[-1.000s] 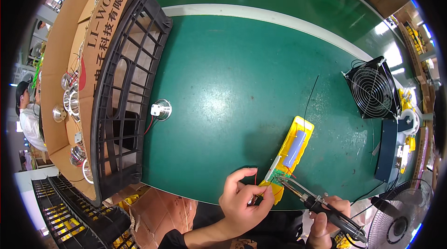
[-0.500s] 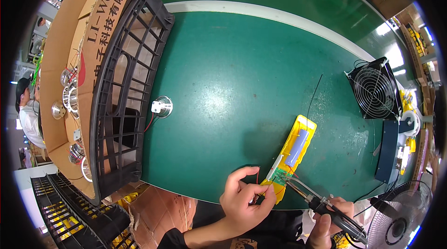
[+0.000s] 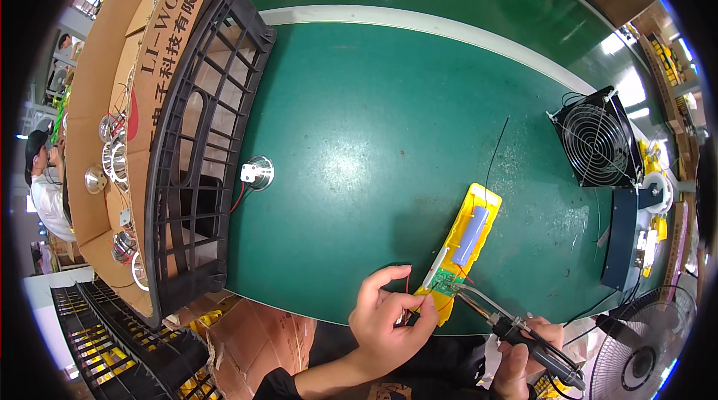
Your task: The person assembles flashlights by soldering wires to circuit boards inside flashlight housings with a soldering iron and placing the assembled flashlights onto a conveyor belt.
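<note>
down at the near edge of the green table [image 3: 389, 116], my left hand [image 3: 389, 318] is curled beside the yellow tray [image 3: 464, 247], thumb and fingertips pinched together on a thin red wire [image 3: 407, 284] right at the tray's near end. index finger arches up over the pinch, the other fingers tucked in close. my right hand [image 3: 527, 359] sits lower and to the right, wrapped tight around the dark handle of a soldering iron [image 3: 516, 329], fingers fully closed on it. its metal tip reaches up and left to the small green circuit board [image 3: 446, 280] at the near end of the tray, touching or just over it, i cannot tell which. a blue cylindrical cell [image 3: 471, 226] lies lengthwise in the tray, just beyond the board. tray itself lies tilted, far end pointing up and right. further out to the right, a black fan [image 3: 598, 146] stands on the table, well apart. off to my left, a round metal part [image 3: 258, 173] with a white block rests near a black plastic crate [image 3: 194, 146], with a cardboard box [image 3: 112, 101] behind that.
</note>
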`<state>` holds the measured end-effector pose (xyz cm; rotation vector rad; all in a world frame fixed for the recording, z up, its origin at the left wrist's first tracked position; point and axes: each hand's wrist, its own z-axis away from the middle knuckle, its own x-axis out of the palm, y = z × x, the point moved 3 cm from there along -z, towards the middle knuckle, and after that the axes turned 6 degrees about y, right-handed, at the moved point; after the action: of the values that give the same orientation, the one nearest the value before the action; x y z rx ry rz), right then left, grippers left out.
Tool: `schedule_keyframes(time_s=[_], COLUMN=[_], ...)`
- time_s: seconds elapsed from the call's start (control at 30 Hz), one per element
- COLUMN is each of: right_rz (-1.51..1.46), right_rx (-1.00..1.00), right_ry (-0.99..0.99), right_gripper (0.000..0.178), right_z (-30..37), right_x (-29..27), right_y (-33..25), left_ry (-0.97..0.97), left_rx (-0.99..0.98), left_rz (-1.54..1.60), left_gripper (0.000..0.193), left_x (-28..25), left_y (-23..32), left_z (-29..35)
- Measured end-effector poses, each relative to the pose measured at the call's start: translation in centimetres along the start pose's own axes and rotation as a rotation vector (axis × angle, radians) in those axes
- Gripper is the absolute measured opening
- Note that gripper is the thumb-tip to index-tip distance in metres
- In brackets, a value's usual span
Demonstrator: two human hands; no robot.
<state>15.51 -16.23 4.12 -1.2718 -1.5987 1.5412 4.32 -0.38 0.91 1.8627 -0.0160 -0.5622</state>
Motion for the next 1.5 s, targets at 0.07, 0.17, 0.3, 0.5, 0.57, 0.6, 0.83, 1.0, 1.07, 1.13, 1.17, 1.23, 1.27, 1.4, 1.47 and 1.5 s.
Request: schedule_keyframes(time_s=[0.07, 0.17, 0.3, 0.5, 0.57, 0.6, 0.83, 1.0, 1.07, 1.13, 1.17, 1.23, 1.27, 1.4, 1.47, 1.5], right_rz=[0.009, 0.053, 0.097, 0.033, 0.036, 0.029, -0.041, 0.09, 0.044, 0.016, 0.026, 0.015, 0.01, -0.031, 0.054, 0.136], right_rx=[-0.008, -0.022, -0.077, -0.033, -0.042, -0.046, 0.049, -0.054, -0.019, 0.014, 0.002, -0.006, -0.012, -0.004, 0.013, 0.029], right_ry=[0.023, 0.025, -0.073, 0.007, -0.006, -0.028, -0.003, -0.13, -0.087, -0.032, -0.036, -0.056, -0.064, -0.09, -0.014, 0.056], right_gripper=[0.035, 0.037, 0.038, 0.037, 0.037, 0.036, 0.037, 0.039, 0.039, 0.038, 0.037, 0.037, 0.036, 0.036, 0.041, 0.049], right_z=[0.2, 0.4, 0.4, 0.8, 0.6, 0.5, 0.7, 0.5, 0.7, 0.6, 0.5, 0.5, 0.4, 0.0, -0.2, -0.3], right_x=[-0.1, -0.6, -1.4, -1.6, -1.7, -1.6, -1.6, -1.9, -1.4, -1.3, -1.5, -1.2, -1.1, -0.7, 0.3, 0.6], right_y=[0.3, 0.5, 0.8, 0.7, 0.4, 0.4, 0.5, 1.0, 0.9, 0.7, 0.6, 0.9, 0.9, 0.5, 0.1, 0.0], left_ry=[0.024, -0.029, -0.055, -0.042, -0.237, -0.237, -0.151, -0.116, -0.094, -0.082, -0.089, -0.086, -0.089, -0.088, -0.088, -0.083], left_rx=[-0.016, -0.019, -0.065, -0.295, -0.189, -0.188, -0.018, 0.104, 0.073, 0.085, 0.073, 0.06, 0.073, 0.095, 0.099, 0.101], left_rz=[-0.004, -0.009, 0.026, 0.193, -0.01, -0.01, -0.064, -0.043, -0.101, -0.091, -0.09, -0.112, -0.113, -0.11, -0.099, -0.09], left_gripper=[0.014, 0.011, 0.014, 0.026, 0.022, 0.022, 0.009, 0.014, 0.015, 0.015, 0.015, 0.016, 0.017, 0.017, 0.017, 0.017], left_x=[0.0, -0.2, -0.7, -1.9, -1.9, -1.9, -1.7, -1.2, -1.2, -0.8, -0.6, -0.6, -0.6, -0.7, -0.7, -0.7], left_y=[-0.1, 0.1, 0.5, 0.5, 1.2, 1.1, 0.9, 0.9, 0.7, 0.7, 0.8, 0.6, 0.6, 0.7, 0.7, 0.7], left_z=[0.1, 0.2, 0.0, 0.1, -0.5, -0.6, -0.4, -0.1, 0.5, 0.5, 0.4, 0.3, 0.3, 0.3, 0.4, 0.4])
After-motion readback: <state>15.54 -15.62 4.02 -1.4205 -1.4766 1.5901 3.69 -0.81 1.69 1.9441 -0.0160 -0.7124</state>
